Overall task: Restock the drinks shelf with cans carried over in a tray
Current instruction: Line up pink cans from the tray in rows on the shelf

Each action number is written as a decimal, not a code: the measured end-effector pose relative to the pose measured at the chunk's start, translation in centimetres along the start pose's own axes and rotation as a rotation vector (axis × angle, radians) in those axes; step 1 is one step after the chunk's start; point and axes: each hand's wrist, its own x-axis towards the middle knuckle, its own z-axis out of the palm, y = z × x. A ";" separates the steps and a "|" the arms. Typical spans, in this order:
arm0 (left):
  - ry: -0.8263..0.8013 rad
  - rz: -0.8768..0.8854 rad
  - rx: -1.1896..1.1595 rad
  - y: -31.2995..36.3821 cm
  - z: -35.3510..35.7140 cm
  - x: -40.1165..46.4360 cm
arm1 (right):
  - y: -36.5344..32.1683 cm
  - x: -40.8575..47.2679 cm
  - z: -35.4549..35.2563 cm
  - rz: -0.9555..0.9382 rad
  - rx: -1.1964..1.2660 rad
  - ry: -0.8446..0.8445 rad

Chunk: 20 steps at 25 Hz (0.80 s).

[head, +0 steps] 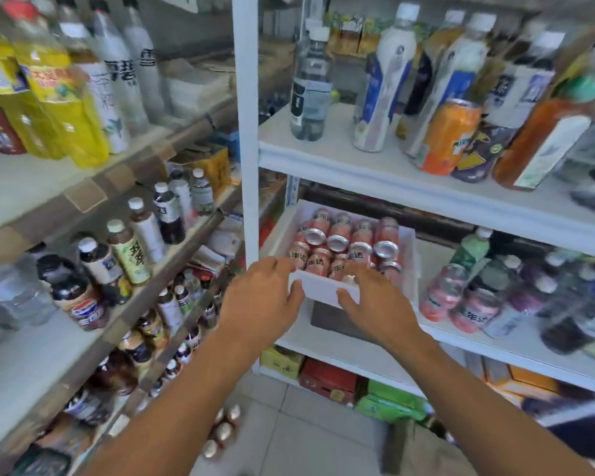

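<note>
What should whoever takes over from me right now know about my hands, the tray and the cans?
Left hand: grips the near left corner of the white tray, fingers over the rim, thumb on the front wall.
Right hand: holds the tray's near right edge the same way.
Tray: on the middle white shelf, near end tilted up over a dark box; whether it rests on the box is unclear.
Pink cans: all in the tray, some upright, some lying.
Done: tray carried to the shelf.
Left: move the cans beside the pink cans on the shelf, to the right.
</note>
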 end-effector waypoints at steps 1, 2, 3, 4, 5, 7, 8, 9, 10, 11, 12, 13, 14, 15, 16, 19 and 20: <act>-0.011 0.009 -0.004 -0.2 0.6 1.0 | 0.4 0.6 0.2 0.032 0.003 -0.008; -0.025 0.027 0.007 -0.4 1.0 2.1 | 0.8 1.4 0.5 0.059 0.007 -0.015; -0.032 0.049 0.013 -0.7 1.5 3.2 | 1.2 2.1 0.7 0.094 0.011 -0.028; -0.033 0.066 -0.002 -0.9 2.0 4.3 | 1.7 3.1 0.9 0.131 0.021 -0.038; -0.034 0.074 -0.029 -1.0 2.4 5.2 | 2.2 3.9 1.1 0.165 0.036 -0.053; -0.052 0.081 -0.057 -1.3 3.4 7.0 | 3.4 5.3 2.0 0.224 0.059 -0.091; -0.063 0.092 -0.051 -1.3 4.1 7.8 | 4.1 6.0 2.5 0.248 0.059 -0.097; -0.075 0.104 -0.051 -1.3 4.8 8.5 | 4.8 6.7 2.8 0.274 0.067 -0.104; -0.094 0.112 -0.058 -1.3 5.4 9.1 | 5.6 7.3 3.1 0.292 0.083 -0.108; -0.113 0.118 -0.063 -1.2 6.1 9.7 | 6.1 8.0 3.4 0.315 0.098 -0.115; -0.127 0.124 -0.058 -1.2 6.7 10.2 | 6.9 8.8 3.9 0.326 0.121 -0.121; -0.136 0.125 -0.050 -1.1 7.5 10.8 | 7.6 9.7 4.5 0.332 0.150 -0.133; -0.146 0.118 -0.040 -1.0 8.1 11.3 | 8.2 10.6 5.1 0.339 0.185 -0.140; -0.159 0.109 -0.031 -0.9 8.6 11.7 | 8.6 11.5 5.6 0.364 0.229 -0.151; -0.171 0.094 -0.024 -0.8 9.2 12.2 | 9.2 12.5 6.3 0.383 0.279 -0.154; -0.202 0.043 -0.012 -0.6 10.9 13.3 | 10.0 14.7 8.0 0.452 0.402 -0.157; -0.213 0.030 -0.002 -0.5 11.5 13.6 | 10.2 15.2 8.6 0.469 0.432 -0.163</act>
